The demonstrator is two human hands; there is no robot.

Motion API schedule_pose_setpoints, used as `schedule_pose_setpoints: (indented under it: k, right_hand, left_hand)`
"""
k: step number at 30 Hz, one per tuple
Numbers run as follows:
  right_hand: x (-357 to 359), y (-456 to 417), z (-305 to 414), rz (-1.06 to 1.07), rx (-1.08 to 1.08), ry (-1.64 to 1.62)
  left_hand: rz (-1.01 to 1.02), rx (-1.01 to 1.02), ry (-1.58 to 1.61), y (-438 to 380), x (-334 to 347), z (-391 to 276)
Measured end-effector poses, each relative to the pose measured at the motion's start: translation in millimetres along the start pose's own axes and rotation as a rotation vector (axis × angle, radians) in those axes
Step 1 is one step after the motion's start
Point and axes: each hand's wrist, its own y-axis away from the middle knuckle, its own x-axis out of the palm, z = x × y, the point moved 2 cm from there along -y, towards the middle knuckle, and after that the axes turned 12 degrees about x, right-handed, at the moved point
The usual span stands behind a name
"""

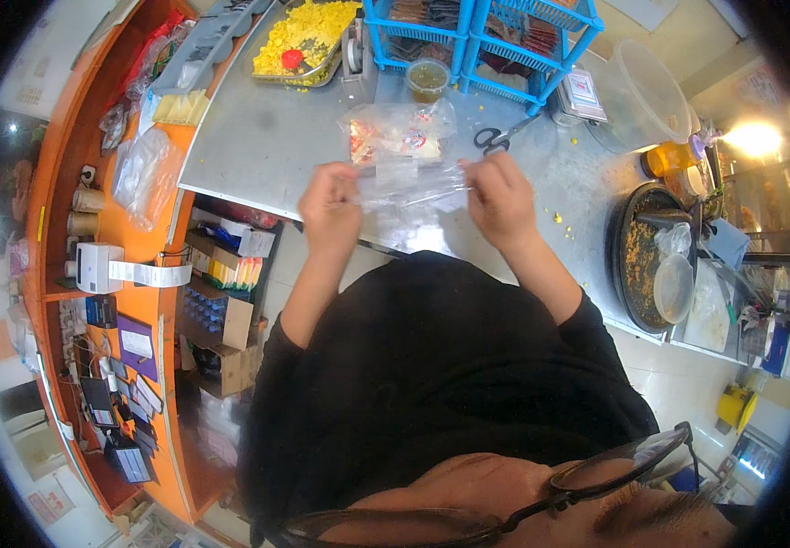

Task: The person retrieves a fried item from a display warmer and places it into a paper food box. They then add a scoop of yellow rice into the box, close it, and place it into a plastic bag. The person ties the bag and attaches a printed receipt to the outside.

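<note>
Between my two hands a clear plastic bag (pixel 409 185) is stretched over the near part of the metal table. My left hand (pixel 332 202) grips its left end and my right hand (pixel 501 198) its right end, both with curled fingers. Just beyond it lies a printed packet (pixel 395 142) in red, white and yellow, partly under clear plastic; I cannot tell whether the two are joined. Black-handled scissors (pixel 494 139) lie beyond my right hand. A lidded plastic tub (pixel 428 79) of greenish contents stands behind the packet, beside a tape dispenser (pixel 357 58).
Blue plastic racks (pixel 467 44) stand at the back, left of a small scale (pixel 578 96). A tray (pixel 332 72) of yellow food sits at the back left. To the right are a large stone mortar (pixel 624 274) and an orange bottle (pixel 672 159). An orange counter (pixel 155 267) borders the left.
</note>
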Motion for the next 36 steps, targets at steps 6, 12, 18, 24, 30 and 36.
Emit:
schedule_pose_setpoints:
  k: [6,12,18,24,30,36]
  right_hand:
    - [14,-8,12,0.032,0.31,-0.254]
    - [13,15,-18,0.158,0.39,0.028]
    - [20,31,-17,0.312,0.338,-0.04]
    - [11,42,-41,0.594,0.419,-0.131]
    - [-3,68,-114,0.216,0.431,0.463]
    - [10,73,-127,0.151,0.548,-0.045]
  left_hand:
    - [0.092,-0.209,0.162,-7,23,-7]
    - [0.136,-0.101,-0.176,7,14,11]
    - [0.302,-0.15,-0.214,25,32,20]
    - [0.614,0.259,-0.217,32,59,0]
    - [0.584,-0.504,-0.204,65,73,56]
    - [0.446,-0.45,-0.093,93,91,75]
